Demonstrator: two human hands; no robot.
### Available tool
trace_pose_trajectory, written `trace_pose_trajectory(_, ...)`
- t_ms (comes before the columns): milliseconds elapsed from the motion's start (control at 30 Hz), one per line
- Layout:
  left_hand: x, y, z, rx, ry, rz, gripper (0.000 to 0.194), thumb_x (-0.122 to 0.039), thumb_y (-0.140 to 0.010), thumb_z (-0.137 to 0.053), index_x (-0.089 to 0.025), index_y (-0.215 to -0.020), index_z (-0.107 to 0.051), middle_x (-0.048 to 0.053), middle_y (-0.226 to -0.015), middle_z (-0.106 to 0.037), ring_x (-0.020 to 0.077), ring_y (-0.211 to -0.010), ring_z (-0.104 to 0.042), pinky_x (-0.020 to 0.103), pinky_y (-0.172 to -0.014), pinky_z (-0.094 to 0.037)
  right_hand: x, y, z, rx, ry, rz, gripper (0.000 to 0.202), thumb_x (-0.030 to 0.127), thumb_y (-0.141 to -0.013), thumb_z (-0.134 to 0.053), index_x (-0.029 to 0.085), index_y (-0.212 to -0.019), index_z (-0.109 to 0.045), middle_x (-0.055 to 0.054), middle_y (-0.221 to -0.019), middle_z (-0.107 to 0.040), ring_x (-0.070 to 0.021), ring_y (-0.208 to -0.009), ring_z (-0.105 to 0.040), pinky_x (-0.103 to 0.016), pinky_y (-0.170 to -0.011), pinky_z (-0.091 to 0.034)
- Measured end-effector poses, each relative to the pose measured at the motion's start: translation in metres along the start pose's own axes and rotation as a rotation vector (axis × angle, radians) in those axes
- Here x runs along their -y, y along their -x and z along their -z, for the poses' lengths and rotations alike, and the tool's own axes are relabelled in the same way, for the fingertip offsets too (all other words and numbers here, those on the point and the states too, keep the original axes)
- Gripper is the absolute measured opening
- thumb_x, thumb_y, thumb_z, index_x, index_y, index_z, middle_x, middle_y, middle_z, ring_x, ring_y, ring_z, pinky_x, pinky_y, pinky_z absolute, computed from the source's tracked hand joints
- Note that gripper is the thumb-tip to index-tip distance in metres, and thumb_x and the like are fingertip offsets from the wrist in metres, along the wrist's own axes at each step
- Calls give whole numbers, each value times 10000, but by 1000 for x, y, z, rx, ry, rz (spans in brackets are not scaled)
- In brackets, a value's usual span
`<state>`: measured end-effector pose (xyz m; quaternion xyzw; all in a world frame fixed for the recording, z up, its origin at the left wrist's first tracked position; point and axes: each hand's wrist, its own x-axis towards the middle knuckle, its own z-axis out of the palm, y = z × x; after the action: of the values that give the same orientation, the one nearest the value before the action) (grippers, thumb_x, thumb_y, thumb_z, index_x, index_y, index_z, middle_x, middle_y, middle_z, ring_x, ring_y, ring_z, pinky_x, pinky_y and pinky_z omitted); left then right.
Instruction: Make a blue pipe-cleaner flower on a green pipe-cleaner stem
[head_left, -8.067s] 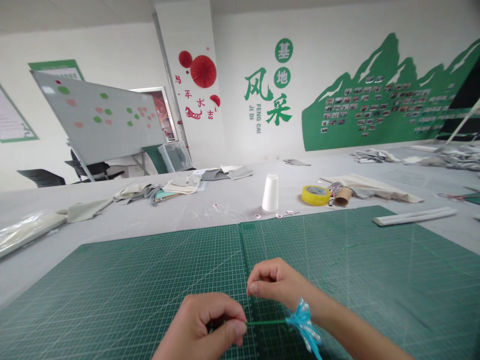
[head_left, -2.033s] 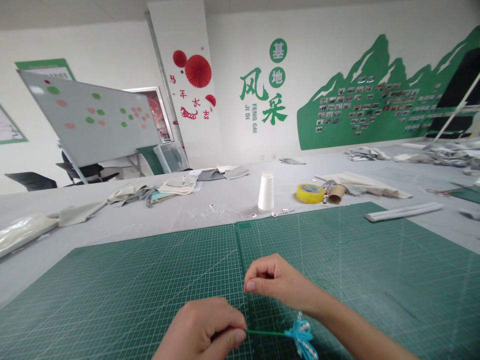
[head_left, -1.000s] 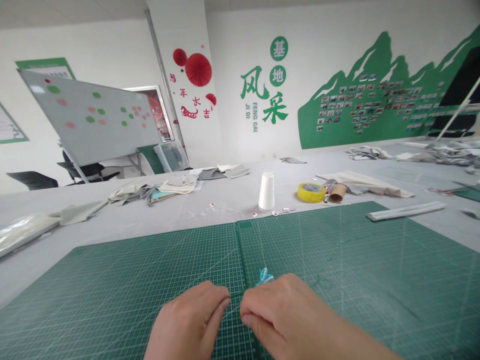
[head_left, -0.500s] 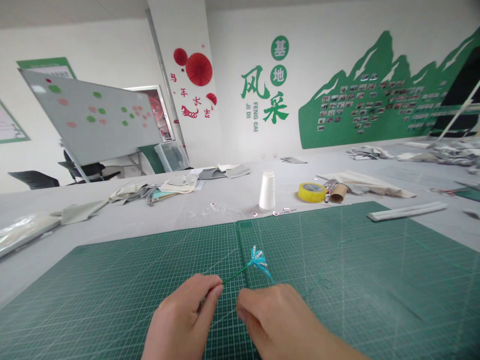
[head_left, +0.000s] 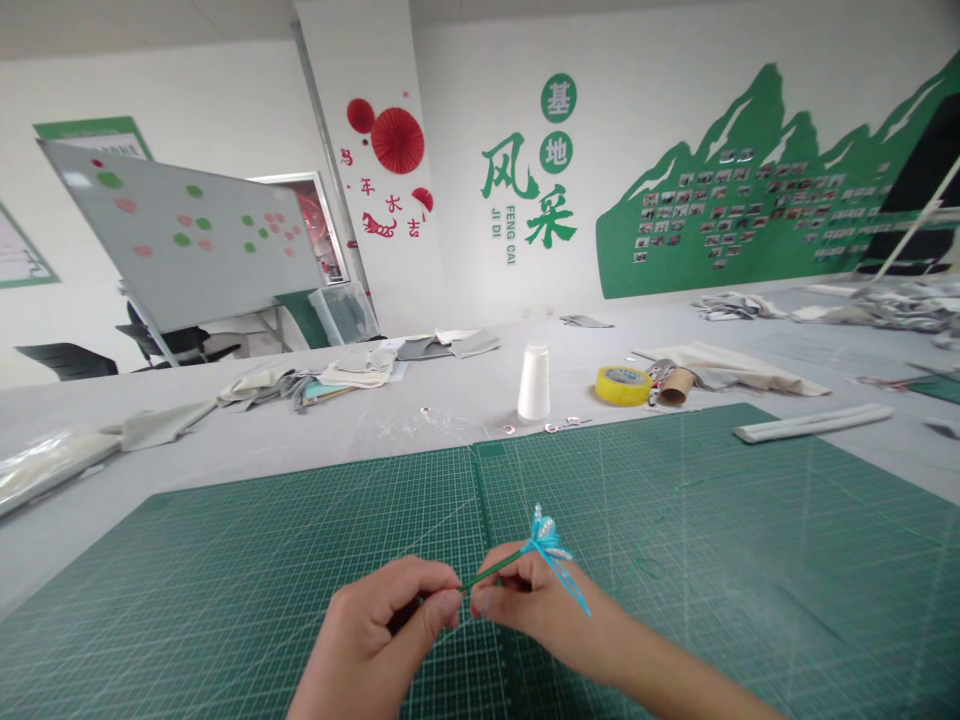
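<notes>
A small craft flower [head_left: 546, 538] with blue loops and white bead-like parts sits on a thin green stem [head_left: 495, 570]. Between thumb and forefinger, my left hand [head_left: 390, 620] pinches the stem's lower end, holding it tilted up to the right. My right hand [head_left: 532, 600] is close beside it, thumb and fingertips pressed together near the stem's low end. What those fingertips grip is too small to make out. The flower head and its trailing blue strands lie in front of the right hand's back. A fine green thread [head_left: 651, 570] curls on the mat to the right.
Two green cutting mats [head_left: 225, 560] meet under my hands. Behind them stand a white thread cone [head_left: 534, 385], a yellow tape roll [head_left: 623, 386] and a brown cardboard tube [head_left: 676, 387]. Fabric pieces [head_left: 727, 366] lie farther back. A pale folded strip [head_left: 814, 422] crosses the right mat's far edge.
The flower has shifted right and slightly down, its head now over my right hand. My left hand moved a little right with the stem. My right fingertips are now close to the left ones.
</notes>
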<state>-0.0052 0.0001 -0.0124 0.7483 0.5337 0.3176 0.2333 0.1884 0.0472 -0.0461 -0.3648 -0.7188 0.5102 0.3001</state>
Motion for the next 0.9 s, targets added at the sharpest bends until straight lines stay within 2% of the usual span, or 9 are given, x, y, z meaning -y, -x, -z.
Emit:
trace_pose_trajectory(100, -6, 1, 2, 27, 27, -40, 219, -257, -886, -534, -235, -715, -669, -32, -650, -667, 139, -609, -617, 200, -574, -464, -6, -4, 7, 48, -124, 42, 106, 236, -775, -677, 159, -703, -685, 56, -573, -478, -96, -549, -384, -219, -517, -300)
trace_pose_trajectory(200, -10, 1, 1, 62, 46, -76, 228, -230, -886, -527, -237, -705, -666, -33, -655, -671, 132, -611, -621, 199, -585, -458, -11, -9, 13, 92, -256, -4, 189, 326, -740, -722, 151, -675, -691, 53, -558, -493, -91, -528, -370, -225, -511, -285)
trace_pose_trajectory(333, -13, 1, -3, 152, 9, -125, 222, -184, -876, -524, -232, -720, -675, -30, -659, -670, 126, -608, -620, 194, -584, -449, -15, -13, 20, 68, -334, -47, 223, 356, -686, -770, 145, -664, -701, 64, -528, -467, -85, -510, -344, -224, -504, -263)
trace_pose_trajectory(600, -11, 1, -9, 309, -240, -223, 228, -154, -896, -515, -227, -744, -669, -28, -692, -665, 126, -640, -633, 186, -591, -434, -4, -10, 27, 134, -212, -14, 100, 227, -739, -711, 145, -684, -706, 42, -594, -567, -93, -563, -440, -234, -576, -351)
trace_pose_trajectory(767, -6, 0, -15, 270, -318, -336, 247, -169, -890, -474, -221, -730, -655, -17, -654, -657, 137, -579, -630, 197, -524, -429, 2, -10, 27, 107, -98, -8, 111, 211, -755, -694, 138, -671, -689, 76, -525, -447, -80, -513, -348, -213, -495, -281)
trace_pose_trajectory(900, -9, 0, -14, 253, -368, -330, 247, -143, -881, -473, -210, -719, -647, -16, -635, -646, 143, -572, -630, 203, -523, -438, 13, -6, 24, 50, 33, -13, 125, 197, -777, -673, 138, -667, -681, 96, -490, -348, -74, -483, -278, -212, -444, -212)
